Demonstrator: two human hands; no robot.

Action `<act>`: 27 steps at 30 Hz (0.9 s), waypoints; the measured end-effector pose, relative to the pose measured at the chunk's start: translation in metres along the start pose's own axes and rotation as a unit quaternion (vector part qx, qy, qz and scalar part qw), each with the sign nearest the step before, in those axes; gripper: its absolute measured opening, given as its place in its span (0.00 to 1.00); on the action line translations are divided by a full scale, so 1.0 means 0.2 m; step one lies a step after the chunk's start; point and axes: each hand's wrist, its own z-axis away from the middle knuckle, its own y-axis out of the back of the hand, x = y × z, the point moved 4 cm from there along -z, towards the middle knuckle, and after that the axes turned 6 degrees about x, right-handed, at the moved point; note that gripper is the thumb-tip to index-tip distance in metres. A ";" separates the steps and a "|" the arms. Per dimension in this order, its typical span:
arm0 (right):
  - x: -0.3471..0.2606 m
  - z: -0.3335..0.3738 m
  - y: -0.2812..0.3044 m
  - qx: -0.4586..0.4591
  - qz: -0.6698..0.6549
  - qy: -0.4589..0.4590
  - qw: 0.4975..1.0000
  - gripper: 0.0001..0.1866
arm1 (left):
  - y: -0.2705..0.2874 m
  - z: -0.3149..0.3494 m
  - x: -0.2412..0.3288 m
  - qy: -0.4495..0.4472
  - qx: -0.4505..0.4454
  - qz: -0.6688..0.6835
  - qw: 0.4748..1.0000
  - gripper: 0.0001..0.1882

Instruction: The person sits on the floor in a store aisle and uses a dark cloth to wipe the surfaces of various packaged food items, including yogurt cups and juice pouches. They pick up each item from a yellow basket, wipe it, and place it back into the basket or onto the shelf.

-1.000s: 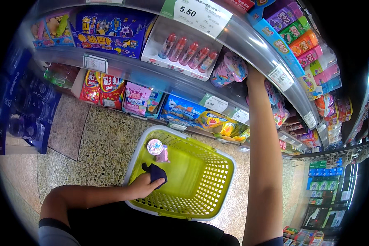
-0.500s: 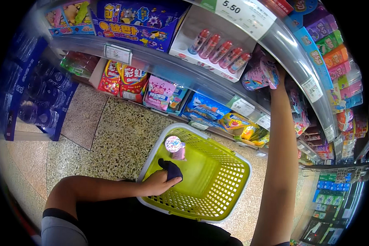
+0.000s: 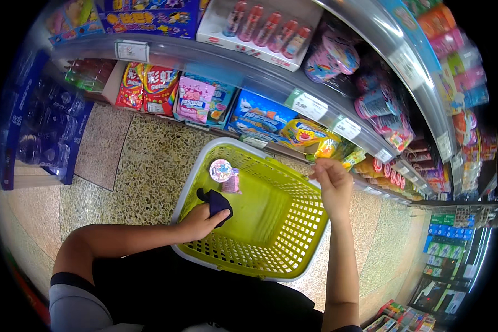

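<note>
Over the near left part of a yellow-green shopping basket (image 3: 249,271), my left hand (image 3: 200,222) grips a bunched dark navy cloth (image 3: 218,207). Inside the basket, beyond that cloth, lie a small round tub with a patterned lid (image 3: 221,170) and a little pink packet (image 3: 232,181). My right hand (image 3: 333,185) is raised above the basket's right rim, beside the lower shelf. Its fingers are loosely bent and nothing shows between them. A pink and blue patterned tub (image 3: 333,55) stands on the upper shelf, apart from that hand.
A curved shelf edge (image 3: 216,69) with price tags crosses ahead. Below it sit red candy bags (image 3: 159,88), a pink bag (image 3: 195,99) and blue bags (image 3: 263,113). Pink-capped bottles (image 3: 268,27) stand in a white box above. Bottled water packs (image 3: 52,127) are at left.
My right hand has drawn back from the pink and blue tub on the upper shelf, down toward the basket. The left hand keeps the cloth. The whole view has shifted.
</note>
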 end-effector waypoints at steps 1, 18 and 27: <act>0.00 -0.03 0.01 0.013 0.004 0.018 1.000 0.06 | 0.00 0.00 -0.02 0.005 0.009 -0.007 1.000 0.19; 0.51 0.31 -0.68 -0.195 0.381 0.024 0.904 0.37 | -0.02 0.03 0.05 0.070 -0.095 -0.139 0.983 0.22; 0.98 0.44 -0.84 -0.073 0.273 -0.063 0.957 0.41 | -0.02 0.01 0.02 0.045 -0.050 -0.058 0.996 0.23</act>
